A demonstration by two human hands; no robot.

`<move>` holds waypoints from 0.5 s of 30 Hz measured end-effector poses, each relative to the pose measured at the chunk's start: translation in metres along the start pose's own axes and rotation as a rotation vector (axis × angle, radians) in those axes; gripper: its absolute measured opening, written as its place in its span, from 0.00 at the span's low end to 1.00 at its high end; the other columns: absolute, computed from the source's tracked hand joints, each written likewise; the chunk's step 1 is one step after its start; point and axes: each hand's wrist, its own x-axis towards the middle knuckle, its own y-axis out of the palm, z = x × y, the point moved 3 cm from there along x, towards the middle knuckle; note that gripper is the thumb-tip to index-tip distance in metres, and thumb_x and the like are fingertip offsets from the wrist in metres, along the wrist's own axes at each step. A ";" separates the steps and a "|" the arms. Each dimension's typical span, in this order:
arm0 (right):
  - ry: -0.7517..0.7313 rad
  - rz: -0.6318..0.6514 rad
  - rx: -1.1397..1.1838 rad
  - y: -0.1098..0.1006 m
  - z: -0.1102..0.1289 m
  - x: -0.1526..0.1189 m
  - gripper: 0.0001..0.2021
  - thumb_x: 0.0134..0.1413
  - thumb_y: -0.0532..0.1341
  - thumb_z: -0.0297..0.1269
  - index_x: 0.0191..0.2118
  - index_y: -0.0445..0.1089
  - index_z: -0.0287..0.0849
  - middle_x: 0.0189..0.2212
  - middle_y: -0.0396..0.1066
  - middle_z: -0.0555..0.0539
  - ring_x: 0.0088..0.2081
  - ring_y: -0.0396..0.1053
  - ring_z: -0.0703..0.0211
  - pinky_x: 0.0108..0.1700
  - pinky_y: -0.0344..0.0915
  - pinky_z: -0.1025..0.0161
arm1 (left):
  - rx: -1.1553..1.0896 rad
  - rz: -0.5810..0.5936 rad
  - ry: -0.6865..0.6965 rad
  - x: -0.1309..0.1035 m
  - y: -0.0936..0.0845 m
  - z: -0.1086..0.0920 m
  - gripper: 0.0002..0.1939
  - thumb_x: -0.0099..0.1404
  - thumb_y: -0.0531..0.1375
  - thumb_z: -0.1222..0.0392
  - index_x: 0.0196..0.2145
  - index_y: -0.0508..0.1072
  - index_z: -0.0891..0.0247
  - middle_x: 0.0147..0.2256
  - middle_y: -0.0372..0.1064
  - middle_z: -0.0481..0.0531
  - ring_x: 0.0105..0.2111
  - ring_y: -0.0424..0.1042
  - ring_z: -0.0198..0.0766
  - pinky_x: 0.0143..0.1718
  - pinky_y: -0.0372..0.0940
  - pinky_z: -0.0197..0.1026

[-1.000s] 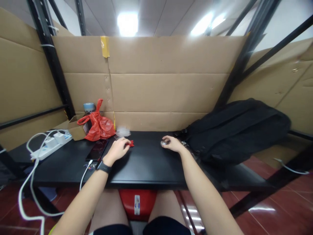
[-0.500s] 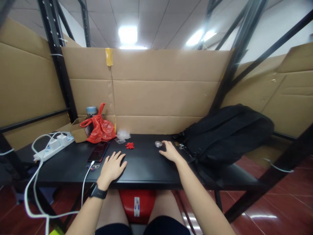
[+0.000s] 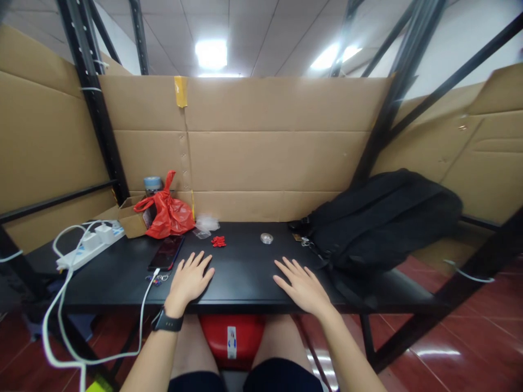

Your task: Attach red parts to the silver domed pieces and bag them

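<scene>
My left hand (image 3: pixel 190 280) lies on the black table (image 3: pixel 241 277) with its fingers spread and nothing in it. To its upper right is a small pile of red pieces (image 3: pixel 218 241). My right hand (image 3: pixel 301 283) rests near the table's front edge, fingers apart and holding nothing. A small round clear container (image 3: pixel 267 238) sits beyond the right fingertips, untouched. Left of my left hand lies a dark phone (image 3: pixel 166 252), with a white cable end (image 3: pixel 156 273) and small keys or trinkets (image 3: pixel 162 279) close by. Clear plastic bags (image 3: pixel 207 224) lie behind the red pieces.
A black backpack (image 3: pixel 388 223) fills the table's right side, with keys (image 3: pixel 305 242) beside it. At the back left are a red plastic bag (image 3: pixel 169 214), a cardboard box (image 3: pixel 133 220) and a blue-lidded jar (image 3: pixel 152 184). A white power strip (image 3: pixel 92 247) sits far left.
My right hand has left the round container and moved back toward the table's front edge, its fingers now spread. My left hand has stayed about where it was.
</scene>
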 end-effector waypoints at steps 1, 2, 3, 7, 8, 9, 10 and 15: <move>0.002 -0.002 -0.002 0.000 0.001 0.001 0.32 0.64 0.44 0.61 0.69 0.53 0.57 0.71 0.47 0.49 0.71 0.42 0.45 0.69 0.41 0.43 | -0.004 0.001 0.001 0.000 0.000 0.000 0.27 0.72 0.47 0.42 0.65 0.61 0.48 0.68 0.50 0.50 0.69 0.47 0.55 0.65 0.47 0.63; 0.004 -0.005 -0.003 0.000 0.001 0.001 0.31 0.64 0.45 0.61 0.69 0.53 0.57 0.70 0.48 0.49 0.71 0.43 0.45 0.69 0.41 0.43 | -0.008 -0.002 0.000 -0.001 0.000 -0.001 0.27 0.72 0.47 0.43 0.65 0.61 0.48 0.68 0.51 0.50 0.69 0.47 0.55 0.64 0.47 0.64; 0.006 -0.009 -0.004 0.000 0.001 0.001 0.31 0.64 0.45 0.60 0.69 0.54 0.56 0.70 0.48 0.49 0.71 0.43 0.45 0.69 0.41 0.43 | -0.011 -0.007 -0.005 -0.002 0.001 -0.003 0.26 0.72 0.47 0.43 0.64 0.62 0.48 0.68 0.51 0.51 0.69 0.48 0.55 0.64 0.47 0.64; -0.002 -0.064 0.022 0.001 0.002 -0.003 0.29 0.65 0.49 0.56 0.66 0.60 0.52 0.69 0.53 0.45 0.70 0.46 0.42 0.68 0.44 0.41 | -0.039 -0.082 0.007 -0.013 0.003 -0.018 0.23 0.71 0.51 0.47 0.60 0.67 0.52 0.65 0.58 0.53 0.67 0.51 0.59 0.63 0.49 0.64; -0.036 -0.091 0.049 -0.001 0.004 -0.003 0.27 0.64 0.51 0.54 0.64 0.63 0.51 0.68 0.55 0.44 0.70 0.48 0.42 0.67 0.46 0.41 | -0.054 -0.113 0.040 -0.014 0.001 -0.024 0.21 0.71 0.52 0.49 0.58 0.70 0.53 0.64 0.61 0.54 0.66 0.52 0.59 0.63 0.50 0.63; -0.094 -0.120 0.085 -0.003 0.007 -0.002 0.25 0.64 0.52 0.52 0.62 0.65 0.49 0.67 0.56 0.43 0.69 0.50 0.42 0.67 0.49 0.41 | -0.070 -0.143 0.086 -0.013 -0.002 -0.030 0.19 0.71 0.52 0.50 0.55 0.72 0.53 0.61 0.65 0.53 0.65 0.55 0.57 0.62 0.53 0.61; -0.170 -0.153 0.126 -0.008 0.010 0.001 0.23 0.63 0.55 0.49 0.60 0.67 0.49 0.67 0.57 0.42 0.68 0.52 0.43 0.66 0.53 0.43 | -0.085 -0.176 0.134 -0.009 -0.007 -0.036 0.16 0.71 0.53 0.51 0.51 0.74 0.54 0.58 0.68 0.53 0.63 0.58 0.55 0.61 0.56 0.57; -0.456 -0.292 0.277 -0.043 0.020 0.062 0.15 0.57 0.61 0.40 0.50 0.73 0.46 0.58 0.67 0.41 0.59 0.64 0.47 0.61 0.61 0.49 | -0.093 -0.401 0.188 0.058 -0.049 -0.048 0.09 0.69 0.55 0.60 0.41 0.75 0.59 0.43 0.74 0.54 0.45 0.71 0.43 0.49 0.64 0.43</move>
